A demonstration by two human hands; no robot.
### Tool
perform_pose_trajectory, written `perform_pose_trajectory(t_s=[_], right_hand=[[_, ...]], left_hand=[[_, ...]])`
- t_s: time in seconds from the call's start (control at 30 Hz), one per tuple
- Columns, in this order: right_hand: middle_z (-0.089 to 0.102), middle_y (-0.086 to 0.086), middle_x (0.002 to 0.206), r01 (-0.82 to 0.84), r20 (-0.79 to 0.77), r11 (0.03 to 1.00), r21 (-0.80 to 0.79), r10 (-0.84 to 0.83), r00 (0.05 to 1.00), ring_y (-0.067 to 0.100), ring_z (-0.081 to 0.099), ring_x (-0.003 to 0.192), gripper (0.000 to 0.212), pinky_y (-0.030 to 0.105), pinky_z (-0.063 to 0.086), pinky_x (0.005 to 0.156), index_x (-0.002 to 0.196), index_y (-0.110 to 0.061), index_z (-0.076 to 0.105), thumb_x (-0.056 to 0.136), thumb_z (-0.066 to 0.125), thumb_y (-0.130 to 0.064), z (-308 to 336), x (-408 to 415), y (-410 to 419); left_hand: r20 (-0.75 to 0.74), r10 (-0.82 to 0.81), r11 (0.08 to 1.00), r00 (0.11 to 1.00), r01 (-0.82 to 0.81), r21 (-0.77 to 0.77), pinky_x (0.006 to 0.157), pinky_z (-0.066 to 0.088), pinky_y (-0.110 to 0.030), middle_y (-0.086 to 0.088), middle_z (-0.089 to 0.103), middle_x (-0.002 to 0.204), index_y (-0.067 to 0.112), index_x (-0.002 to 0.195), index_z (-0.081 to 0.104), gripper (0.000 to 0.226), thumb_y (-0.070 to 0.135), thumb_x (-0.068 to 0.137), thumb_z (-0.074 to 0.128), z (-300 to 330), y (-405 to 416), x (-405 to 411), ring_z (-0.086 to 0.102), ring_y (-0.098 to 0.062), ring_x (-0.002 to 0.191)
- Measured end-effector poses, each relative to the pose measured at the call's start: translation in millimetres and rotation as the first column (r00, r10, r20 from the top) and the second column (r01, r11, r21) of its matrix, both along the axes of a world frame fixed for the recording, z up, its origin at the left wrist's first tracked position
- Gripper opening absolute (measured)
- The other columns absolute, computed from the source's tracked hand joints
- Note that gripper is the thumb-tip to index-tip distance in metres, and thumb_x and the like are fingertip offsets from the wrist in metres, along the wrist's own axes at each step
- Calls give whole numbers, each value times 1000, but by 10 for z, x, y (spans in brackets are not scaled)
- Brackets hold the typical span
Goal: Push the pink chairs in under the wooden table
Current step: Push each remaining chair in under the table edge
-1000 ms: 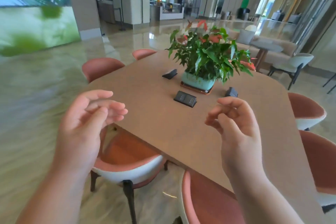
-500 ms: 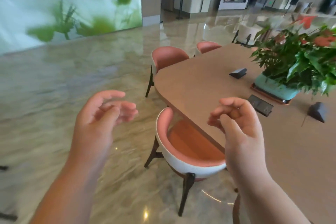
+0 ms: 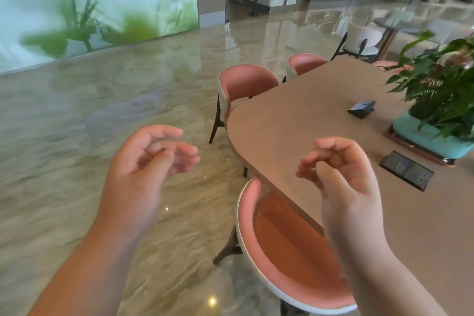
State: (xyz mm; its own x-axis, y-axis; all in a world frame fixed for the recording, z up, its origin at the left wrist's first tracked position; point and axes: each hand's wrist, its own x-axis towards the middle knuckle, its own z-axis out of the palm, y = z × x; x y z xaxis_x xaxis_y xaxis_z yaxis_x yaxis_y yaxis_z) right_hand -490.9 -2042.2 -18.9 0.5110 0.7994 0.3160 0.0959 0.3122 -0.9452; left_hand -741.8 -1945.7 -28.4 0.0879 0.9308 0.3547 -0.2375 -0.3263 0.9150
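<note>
nearest pink shell chair w/ white back [image 3: 289,251] is sitting partly under the rounded wooden table [image 3: 295,123] edge, seat half showing | your L hand [image 3: 143,169] & R hand [image 3: 341,174] are hovering above it, fingers loosely curled, gripping nothing | 2nd pink chair [image 3: 243,84] is standing at the far corner

The big wooden table [image 3: 302,120] has a smooth brown top with round corners. On it sits a green plant [image 3: 441,79] in a light blue pot [image 3: 431,140], and the pot rests on a dark tray [image 3: 392,137]. A small dark wedge-shaped thing [image 3: 362,109] lies near the pot, and a flat black plate with sockets [image 3: 406,170] is set into the top.

The table stands on a shiny stone floor [image 3: 128,100].
</note>
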Motion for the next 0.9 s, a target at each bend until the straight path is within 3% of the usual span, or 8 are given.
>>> perform_pose_trajectory(t_s=[0.2,0.3,0.43,0.67,0.9], right_hand=[[69,2,86,22,-32,1000,-13,-23,999,24,66,82,33,38,59,83,102,-19,65,88,43,1,-42,-151,925],[68,3,86,8,-5,999,-43,-8,1000,24,65,81,36,35,58,81,105,-13,63,94,41,12,-57,-276,1387],[69,2,84,36,9,997,-66,-36,999,23,66,81,39,39,59,82,105,-12,63,96,39,17,-91,-546,2105],[67,1,84,90,26,996,-22,-89,996,20,65,82,34,44,58,85,108,-8,60,95,40,16,-95,-1249,3658],[67,1,84,77,-3,997,19,-77,997,19,64,80,32,30,57,80,113,-2,56,94,38,18,-68,-1801,4968]], left_hand=[[7,-33,999,999,33,-7,76,62,-36,-11,80,94,30,107,75,33,9,91,55,-50,990,-144,78,-31,86],[9,-38,999,999,38,-18,76,62,-35,-9,80,93,33,105,75,36,7,91,54,-101,1475,-246,78,-29,84],[29,-23,999,999,25,-42,73,62,-34,-10,80,90,32,101,76,41,2,91,49,-204,2203,-478,78,-28,82],[21,-64,995,998,65,-74,73,62,-32,-8,80,87,20,105,69,33,0,90,47,-184,3806,-1089,77,-25,78],[16,-122,989,992,123,-87,73,62,-35,-10,80,87,28,100,74,39,0,90,48,-122,5206,-1526,77,-25,78]])
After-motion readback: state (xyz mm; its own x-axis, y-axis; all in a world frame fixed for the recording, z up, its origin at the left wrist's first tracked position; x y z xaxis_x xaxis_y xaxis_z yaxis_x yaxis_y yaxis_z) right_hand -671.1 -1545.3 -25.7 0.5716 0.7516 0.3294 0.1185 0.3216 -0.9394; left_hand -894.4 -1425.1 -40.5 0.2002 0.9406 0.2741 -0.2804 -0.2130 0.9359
